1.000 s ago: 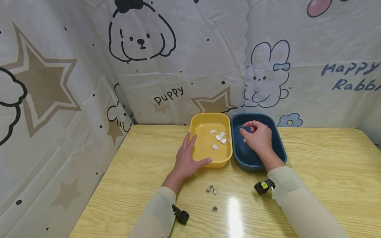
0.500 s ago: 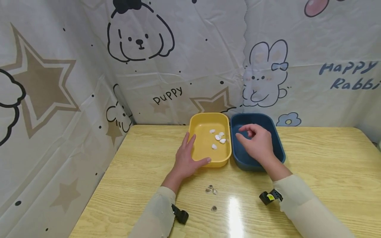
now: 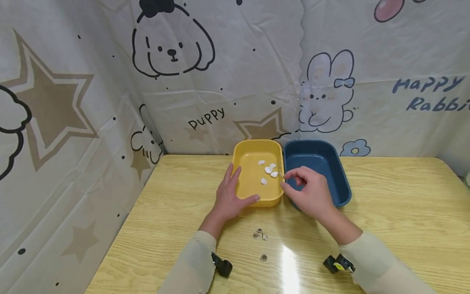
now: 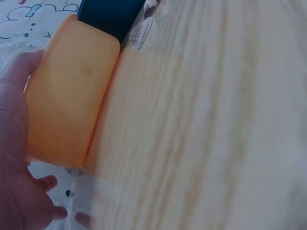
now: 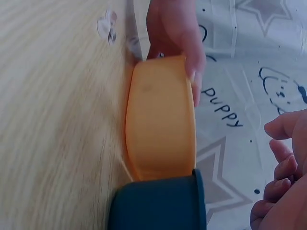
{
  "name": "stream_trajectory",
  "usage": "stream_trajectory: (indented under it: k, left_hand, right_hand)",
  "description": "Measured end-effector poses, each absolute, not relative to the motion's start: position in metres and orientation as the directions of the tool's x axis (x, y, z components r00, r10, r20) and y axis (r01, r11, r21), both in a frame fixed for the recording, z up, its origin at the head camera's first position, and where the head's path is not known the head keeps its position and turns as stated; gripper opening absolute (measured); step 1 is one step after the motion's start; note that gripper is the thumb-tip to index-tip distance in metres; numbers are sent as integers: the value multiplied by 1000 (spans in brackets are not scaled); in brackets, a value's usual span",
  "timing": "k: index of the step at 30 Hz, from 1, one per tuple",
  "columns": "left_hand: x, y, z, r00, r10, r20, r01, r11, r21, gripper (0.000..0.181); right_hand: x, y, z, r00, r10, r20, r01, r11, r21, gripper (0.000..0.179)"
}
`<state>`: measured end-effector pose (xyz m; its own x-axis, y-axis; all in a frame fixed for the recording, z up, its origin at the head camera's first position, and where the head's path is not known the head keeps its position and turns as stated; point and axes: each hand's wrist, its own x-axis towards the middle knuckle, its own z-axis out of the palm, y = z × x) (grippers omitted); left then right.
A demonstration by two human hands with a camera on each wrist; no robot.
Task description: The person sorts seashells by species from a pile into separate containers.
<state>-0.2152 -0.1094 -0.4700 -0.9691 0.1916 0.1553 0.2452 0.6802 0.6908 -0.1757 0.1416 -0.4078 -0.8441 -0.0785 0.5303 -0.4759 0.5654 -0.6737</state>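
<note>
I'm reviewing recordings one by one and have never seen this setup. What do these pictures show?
There is no robot: a person works bare-handed. The widest view comes from a camera on the head, looking forward and down; the other two come from the black wrist cameras.

On the wooden table stands a yellow tray with five white shells inside, and beside it a blue tray. Four small darker shells lie on the wood nearer the person.

The left hand rests against the yellow tray. The right hand is over the blue tray's edge, thumb and index finger slightly apart; I see nothing held in it.
</note>
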Motion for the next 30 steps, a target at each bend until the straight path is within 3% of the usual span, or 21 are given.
stream_trajectory:
  k: [19, 30]
  left_hand:
    - [-215, -110, -471, -966, 194, 168, 256, 682, 685, 108]
    - [-215, -110, -470, -965, 191, 178, 261, 680, 685, 108]
  right_hand:
    - [-141, 121, -435, -831, -213, 514, -549, 460, -697, 20]
    - [-132, 117, -449, -891, -239, 387, -455, 494, -741, 16]
